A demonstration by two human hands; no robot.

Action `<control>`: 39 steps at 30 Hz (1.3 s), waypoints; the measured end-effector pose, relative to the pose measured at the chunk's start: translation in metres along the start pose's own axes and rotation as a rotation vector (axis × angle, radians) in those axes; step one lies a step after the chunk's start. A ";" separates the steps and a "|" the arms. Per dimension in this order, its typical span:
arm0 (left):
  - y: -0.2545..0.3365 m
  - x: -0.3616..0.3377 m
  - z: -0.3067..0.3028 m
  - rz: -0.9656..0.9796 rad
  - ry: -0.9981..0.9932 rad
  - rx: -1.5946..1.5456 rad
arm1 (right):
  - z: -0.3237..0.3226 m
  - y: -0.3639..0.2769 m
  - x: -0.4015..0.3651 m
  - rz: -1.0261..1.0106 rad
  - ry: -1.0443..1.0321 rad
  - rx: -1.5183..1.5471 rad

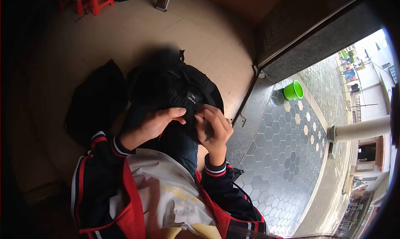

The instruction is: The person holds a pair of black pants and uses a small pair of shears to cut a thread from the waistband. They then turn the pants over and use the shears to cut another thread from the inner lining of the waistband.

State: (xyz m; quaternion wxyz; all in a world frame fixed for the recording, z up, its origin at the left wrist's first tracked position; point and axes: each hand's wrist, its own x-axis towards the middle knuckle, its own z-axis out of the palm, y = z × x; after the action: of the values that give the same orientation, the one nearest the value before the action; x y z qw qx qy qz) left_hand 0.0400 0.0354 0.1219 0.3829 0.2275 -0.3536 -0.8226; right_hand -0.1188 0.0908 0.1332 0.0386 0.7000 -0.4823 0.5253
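A black garment (166, 87) lies bunched over my lap, with a small black label (193, 97) bearing white print near its waist edge. My left hand (156, 123) rests at the garment's near edge, its thumb and fingers closed on the dark cloth. Just right of it, my right hand (214, 126) pinches the cloth below the label between thumb and forefinger. The fingertips of both hands are a short way apart. Whether anything small is between them cannot be made out.
Another dark cloth heap (96, 101) is at the left. Red stools (100, 1) stand at the upper left on the tan floor (208, 39). Beyond the doorway at right are a green bucket (293, 90) on hexagonal tiles and a pale pillar (360, 129).
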 end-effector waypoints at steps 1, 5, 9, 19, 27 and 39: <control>0.006 0.002 0.002 0.030 -0.062 0.023 | 0.002 -0.001 0.004 -0.017 0.077 0.045; 0.063 -0.011 0.039 0.361 -0.198 0.431 | -0.014 -0.032 0.033 -0.171 0.211 0.181; 0.114 -0.030 0.076 0.456 -0.276 0.666 | -0.027 -0.066 0.064 -0.289 0.379 0.137; 0.066 -0.008 0.062 0.438 -0.237 -0.133 | -0.023 -0.103 0.068 0.007 0.431 0.075; 0.031 0.007 0.017 0.196 -0.155 0.044 | 0.007 -0.077 0.040 0.117 0.447 -0.090; 0.004 0.048 0.008 0.123 -0.209 0.156 | -0.020 -0.046 -0.002 0.668 0.429 0.159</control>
State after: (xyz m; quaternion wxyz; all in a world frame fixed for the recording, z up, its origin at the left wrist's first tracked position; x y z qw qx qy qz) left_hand 0.0078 -0.0009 0.1251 0.3748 0.1477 -0.4678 -0.7867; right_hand -0.0997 0.1276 0.1608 -0.0888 0.3802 -0.6221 0.6787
